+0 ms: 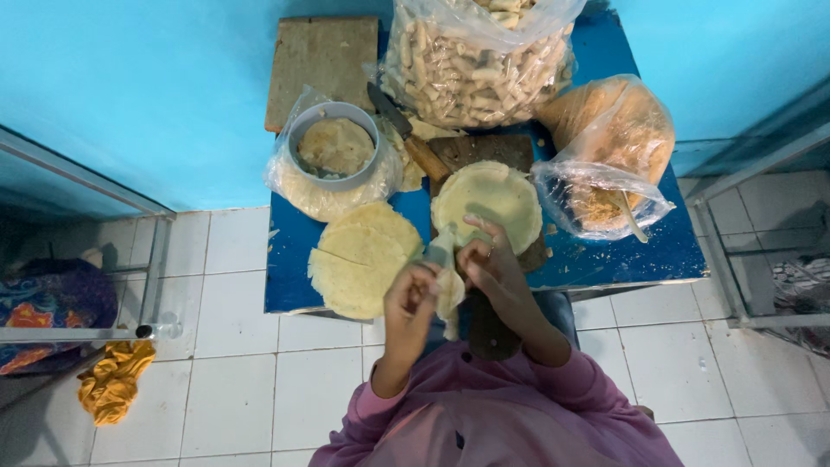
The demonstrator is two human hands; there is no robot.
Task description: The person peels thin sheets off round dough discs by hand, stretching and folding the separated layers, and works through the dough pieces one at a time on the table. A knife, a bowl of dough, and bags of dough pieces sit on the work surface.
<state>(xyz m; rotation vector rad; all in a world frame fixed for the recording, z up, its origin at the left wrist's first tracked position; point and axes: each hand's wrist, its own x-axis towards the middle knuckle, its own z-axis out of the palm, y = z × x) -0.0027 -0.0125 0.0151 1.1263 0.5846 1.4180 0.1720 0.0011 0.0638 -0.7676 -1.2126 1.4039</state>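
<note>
A: From the head camera, what are the hands doing?

B: Both are pinched on a small pale piece of thin dough wrapper (446, 281), held just above the near edge of the low blue tabletop (294, 259). The left hand (411, 298) grips it from about 8 o'clock, the right hand (486, 259) from 2 o'clock, fingers curled over the top. I judge this to be the folding or rolling step.

A: And the supply?

B: A stack of round, pale yellow wrappers cut into sections (361, 258) lies at 9 o'clock of the hands; a whole round sheet on a dark wooden board (487, 201) sits at 12 o'clock. A clear plastic bag of finished pale rolls (475, 69) stands further back, and a clear bag of orange-brown crumbs (609, 147) at 1 o'clock.

A: What does the next move call for?

B: Probably a tight, even tuck, so the thin sheet doesn't tear.

A: Anything unclear?

B: Whether filling is inside the piece: the fingers hide it. The grey round bowl (335, 145) holds something beige I can't identify, and the wooden-handled knife (406, 134) is partly covered.
</note>
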